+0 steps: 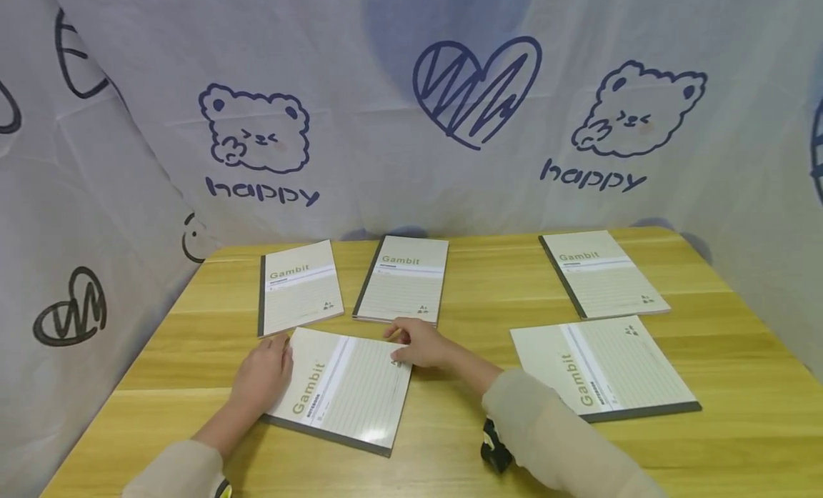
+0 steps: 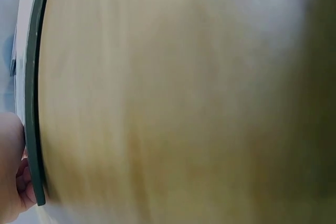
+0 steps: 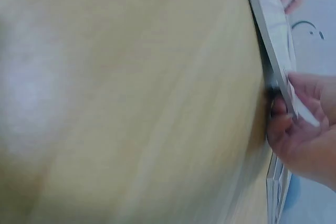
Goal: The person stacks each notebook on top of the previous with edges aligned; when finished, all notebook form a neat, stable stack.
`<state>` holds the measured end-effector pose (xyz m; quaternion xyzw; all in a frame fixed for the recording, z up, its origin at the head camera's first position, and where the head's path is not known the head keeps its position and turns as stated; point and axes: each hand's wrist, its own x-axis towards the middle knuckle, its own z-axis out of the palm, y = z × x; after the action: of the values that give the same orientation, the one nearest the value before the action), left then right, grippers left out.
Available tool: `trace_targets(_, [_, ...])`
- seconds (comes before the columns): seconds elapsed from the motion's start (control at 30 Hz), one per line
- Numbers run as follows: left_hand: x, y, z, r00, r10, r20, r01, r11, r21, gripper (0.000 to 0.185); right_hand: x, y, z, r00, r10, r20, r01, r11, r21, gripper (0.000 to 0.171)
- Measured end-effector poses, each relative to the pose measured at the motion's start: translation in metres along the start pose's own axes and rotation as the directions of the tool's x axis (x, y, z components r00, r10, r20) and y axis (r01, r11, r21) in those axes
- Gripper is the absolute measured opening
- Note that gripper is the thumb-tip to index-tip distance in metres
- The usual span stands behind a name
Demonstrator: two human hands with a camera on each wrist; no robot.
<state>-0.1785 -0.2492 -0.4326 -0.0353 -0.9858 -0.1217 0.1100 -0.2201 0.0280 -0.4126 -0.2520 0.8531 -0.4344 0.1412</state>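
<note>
A person sits at a wooden table [image 1: 450,426] with five notebooks laid out on it. The near notebook [image 1: 343,387] lies flat toward the front left of the table, at about 7 o'clock from the table's middle, turned so its dark spine faces the person.

The left hand [image 1: 263,373] rests at that notebook's left corner, at 9 o'clock from it. Its fingers touch the cover edge, and the left wrist view shows fingertips [image 2: 23,182] curled against the dark spine edge, so the hand grips the edge.

The right hand [image 1: 421,343] sits at the notebook's far right corner, at 2 o'clock from its middle. In the right wrist view the thumb and fingers [image 3: 302,129] pinch the edge of the cover and pages, with that edge slightly raised off the table.

Four other notebooks lie apart from the hands. One [image 1: 297,286] is at 11 o'clock from the near notebook, just beyond the left hand. Another [image 1: 403,278] is at 12 o'clock, just beyond the right hand. A third [image 1: 604,273] is far off at 2 o'clock near the back edge, and a fourth [image 1: 601,366] lies at 3 o'clock, beside the right sleeve [image 1: 553,430]. A white printed cloth [image 1: 411,105] hangs behind and around the table.
</note>
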Motion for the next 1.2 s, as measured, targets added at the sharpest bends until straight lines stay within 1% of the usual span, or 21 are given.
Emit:
trace_targets(0.1, [0.0, 0.0, 0.001, 1.0, 0.005, 0.004, -0.005, 1.0, -0.009, 0.032, 0.0, -0.001, -0.003, 0.995, 0.018, 0.097, -0.029, 0.993, 0.115, 0.026])
trace_targets(0.2, [0.001, -0.001, 0.002, 1.0, 0.007, 0.02, -0.007, 1.0, -0.013, 0.034, 0.0, -0.003, -0.004, 0.984, 0.044, 0.173, -0.08, 0.975, 0.207, 0.025])
trace_targets(0.4, [0.003, 0.0, 0.0, 0.999, 0.014, 0.029, -0.013, 0.999, -0.034, 0.033, -0.003, -0.004, -0.005, 0.961, 0.032, 0.276, -0.104, 0.962, 0.251, 0.02])
trace_targets(0.5, [0.005, 0.001, -0.004, 0.999, 0.015, 0.033, -0.014, 0.998, -0.058, 0.034, -0.005, -0.005, -0.008, 0.958, 0.033, 0.284, -0.114, 0.955, 0.274, 0.02])
trace_targets(0.57, [0.007, 0.002, -0.007, 0.999, 0.006, 0.038, -0.003, 0.997, -0.077, 0.036, -0.006, -0.007, -0.011, 0.961, 0.017, 0.275, -0.099, 0.953, 0.288, 0.021])
trace_targets(0.67, [0.009, 0.004, -0.011, 0.999, -0.036, 0.034, 0.041, 0.99, -0.136, 0.041, -0.007, -0.009, -0.018, 0.97, -0.019, 0.243, -0.056, 0.952, 0.3, 0.021])
trace_targets(0.73, [0.011, 0.006, -0.012, 0.996, -0.086, 0.007, 0.085, 0.975, -0.207, 0.043, -0.008, -0.01, -0.023, 0.974, -0.044, 0.221, -0.027, 0.951, 0.307, 0.02])
trace_targets(0.77, [0.011, 0.008, -0.013, 0.994, -0.113, -0.009, 0.107, 0.962, -0.251, 0.044, -0.009, -0.01, -0.025, 0.977, -0.05, 0.206, -0.017, 0.95, 0.313, 0.02])
trace_targets(0.83, [0.011, 0.011, -0.012, 0.985, -0.167, -0.046, 0.142, 0.928, -0.344, 0.046, -0.011, -0.009, -0.029, 0.984, -0.051, 0.169, -0.006, 0.946, 0.324, 0.021])
trace_targets(0.9, [0.01, 0.014, -0.01, 0.974, -0.214, -0.081, 0.161, 0.894, -0.418, 0.048, -0.012, -0.006, -0.032, 0.99, -0.049, 0.136, -0.002, 0.937, 0.349, 0.021])
trace_targets(0.97, [0.008, 0.018, -0.007, 0.963, -0.248, -0.104, 0.17, 0.861, -0.48, 0.051, -0.014, -0.003, -0.035, 0.993, -0.04, 0.114, -0.009, 0.917, 0.398, 0.021])
trace_targets(1.1, [0.002, 0.027, 0.001, 0.945, -0.299, -0.133, 0.179, 0.812, -0.556, 0.06, -0.018, 0.003, -0.039, 0.996, -0.033, 0.089, -0.013, 0.88, 0.474, 0.021])
trace_targets(1.17, [-0.001, 0.033, 0.005, 0.94, -0.308, -0.148, 0.17, 0.796, -0.581, 0.065, -0.019, 0.005, -0.041, 0.997, -0.021, 0.071, -0.016, 0.874, 0.486, 0.021])
trace_targets(1.2, [-0.002, 0.037, 0.006, 0.939, -0.307, -0.154, 0.162, 0.792, -0.589, 0.066, -0.02, 0.006, -0.043, 0.998, -0.017, 0.058, -0.014, 0.873, 0.488, 0.022])
